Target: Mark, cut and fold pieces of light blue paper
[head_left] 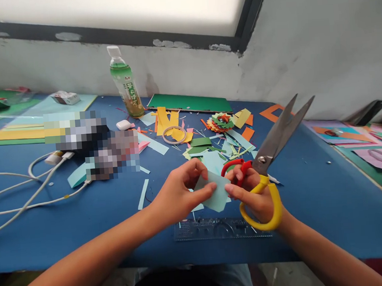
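Observation:
My left hand (178, 192) pinches a small light-blue paper piece (218, 194) over the blue table (315, 195). My right hand (255, 195) touches the same piece with its fingertips while its fingers sit in the red and yellow handles of a pair of scissors (270, 155). The scissor blades are open and point up and to the right, away from the paper. A clear plastic ruler (216, 229) lies flat on the table just below both hands.
Colored paper scraps (211, 146) litter the table's middle, with a tape ring (174, 134), a green sheet (191, 103) and a green tea bottle (126, 84) behind. White cables (24, 194) lie at the left. More paper sheets (357, 142) cover the right side.

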A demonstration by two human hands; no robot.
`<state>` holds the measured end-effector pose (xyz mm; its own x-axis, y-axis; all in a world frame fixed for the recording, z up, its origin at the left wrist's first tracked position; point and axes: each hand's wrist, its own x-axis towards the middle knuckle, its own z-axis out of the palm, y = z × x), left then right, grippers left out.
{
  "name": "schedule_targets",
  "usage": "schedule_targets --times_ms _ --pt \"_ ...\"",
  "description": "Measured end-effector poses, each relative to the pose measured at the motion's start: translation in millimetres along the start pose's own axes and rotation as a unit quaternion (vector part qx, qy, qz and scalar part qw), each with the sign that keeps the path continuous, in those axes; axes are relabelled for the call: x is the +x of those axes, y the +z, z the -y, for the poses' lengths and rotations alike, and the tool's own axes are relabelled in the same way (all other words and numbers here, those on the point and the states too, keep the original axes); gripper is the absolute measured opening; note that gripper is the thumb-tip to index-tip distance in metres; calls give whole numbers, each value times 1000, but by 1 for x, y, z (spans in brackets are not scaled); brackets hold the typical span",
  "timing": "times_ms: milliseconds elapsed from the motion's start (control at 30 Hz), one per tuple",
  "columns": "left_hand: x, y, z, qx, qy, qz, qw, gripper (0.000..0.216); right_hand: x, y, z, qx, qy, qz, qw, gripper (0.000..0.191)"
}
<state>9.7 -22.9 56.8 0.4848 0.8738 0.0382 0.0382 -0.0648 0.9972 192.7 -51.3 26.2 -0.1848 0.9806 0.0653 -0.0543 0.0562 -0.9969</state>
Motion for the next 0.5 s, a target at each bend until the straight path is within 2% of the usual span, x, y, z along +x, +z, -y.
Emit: schedule_targets --times_ms 100,200,300,400,500 --pt "-2 0 -1 92 69 20 993 3 1 -1 1 12 -7 -6 1000 25" --pt "-2 1 -2 139 126 46 981 12 3 -2 2 8 -24 -5 1000 25" --pt "-2 -2 -5 153 97 75 981 13 3 -4 3 -4 -17 17 1000 27" --pt "-1 -7 -10 166 36 148 974 12 1 -4 5 -14 17 68 997 29" --pt "-1 -10 -13 185 25 192 963 12 0 -2 9 -36 45 101 993 29"
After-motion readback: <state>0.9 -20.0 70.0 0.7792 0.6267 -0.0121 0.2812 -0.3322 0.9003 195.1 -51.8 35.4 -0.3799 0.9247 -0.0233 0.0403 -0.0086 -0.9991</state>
